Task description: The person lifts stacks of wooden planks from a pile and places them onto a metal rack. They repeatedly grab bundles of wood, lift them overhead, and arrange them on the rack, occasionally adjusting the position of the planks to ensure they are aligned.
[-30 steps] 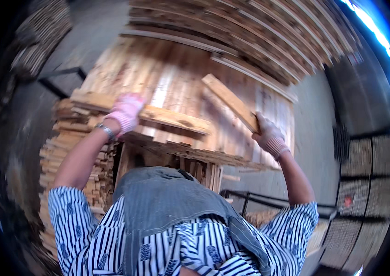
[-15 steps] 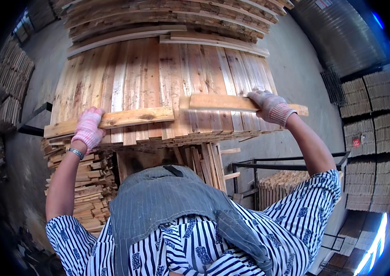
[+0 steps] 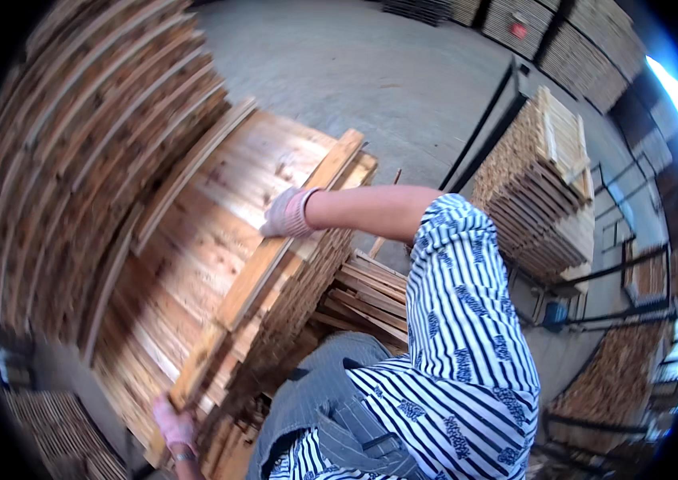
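Observation:
My left hand (image 3: 175, 422), in a pinkish knit glove, is closed on a narrow wooden strip (image 3: 197, 364) at the lower left; its fingers are partly blurred. My right hand (image 3: 285, 214), gloved too, is closed over a second wooden strip (image 3: 255, 266), its fingertips resting toward the boards. Both strips run along the near edge of a stack of planks (image 3: 187, 240), their inner ends meeting or slightly overlapping. Under them lie flat planks side by side, crosswise to the strips. Another thin strip (image 3: 192, 178) lies along the stack's far side.
A tall layered wood stack (image 3: 83, 176) rises beyond the planks. Loose wood pieces (image 3: 367, 292) sit below, near my apron. At right, a black metal frame (image 3: 487, 124) stands beside another wood stack (image 3: 535, 188). Grey concrete floor (image 3: 339, 72) stretches behind.
My view has swung right and tilted, so the stack appears slanted. The right strip, earlier held apart at an angle, now lines up closely with the left one. Both hands still hold their strips.

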### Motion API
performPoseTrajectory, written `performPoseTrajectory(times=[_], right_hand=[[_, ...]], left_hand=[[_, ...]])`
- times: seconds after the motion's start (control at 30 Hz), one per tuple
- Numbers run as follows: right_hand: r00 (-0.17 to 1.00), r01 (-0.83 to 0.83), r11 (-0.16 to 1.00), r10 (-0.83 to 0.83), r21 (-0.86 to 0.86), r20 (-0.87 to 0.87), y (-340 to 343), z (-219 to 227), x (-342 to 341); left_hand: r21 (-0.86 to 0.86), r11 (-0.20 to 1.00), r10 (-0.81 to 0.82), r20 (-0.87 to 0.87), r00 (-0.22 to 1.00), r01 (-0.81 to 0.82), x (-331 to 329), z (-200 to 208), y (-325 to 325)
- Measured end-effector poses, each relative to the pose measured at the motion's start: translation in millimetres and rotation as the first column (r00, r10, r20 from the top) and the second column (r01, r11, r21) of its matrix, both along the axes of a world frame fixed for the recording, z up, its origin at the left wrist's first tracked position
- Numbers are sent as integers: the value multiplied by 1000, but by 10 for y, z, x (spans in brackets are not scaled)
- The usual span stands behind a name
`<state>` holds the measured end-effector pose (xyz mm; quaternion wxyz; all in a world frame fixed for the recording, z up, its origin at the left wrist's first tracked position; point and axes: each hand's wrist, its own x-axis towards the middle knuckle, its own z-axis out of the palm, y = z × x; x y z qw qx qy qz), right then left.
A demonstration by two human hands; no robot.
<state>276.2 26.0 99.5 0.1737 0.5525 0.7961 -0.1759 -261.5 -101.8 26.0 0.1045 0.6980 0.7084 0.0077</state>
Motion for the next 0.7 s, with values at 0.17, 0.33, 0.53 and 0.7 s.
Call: performPoseTrajectory(times=[0.17, 0.33, 0.53, 0.7], right_hand=[[993, -115, 989, 117, 94, -12, 15, -179, 167], [951, -300, 949, 305, 98, -43, 6, -103, 104], [680, -264, 746, 593, 612, -430, -767, 244, -553], [410, -556, 706, 691, 438, -595, -1300, 35, -1530]], left_hand=[[12, 1000, -21, -67, 998, 22, 12, -104, 128], [-29, 999, -24, -79, 997, 22, 203, 182, -119], [-231, 973, -42, -179, 983, 0, 436, 555, 23], [-266, 963, 9, -120, 993, -41, 247, 491, -115]])
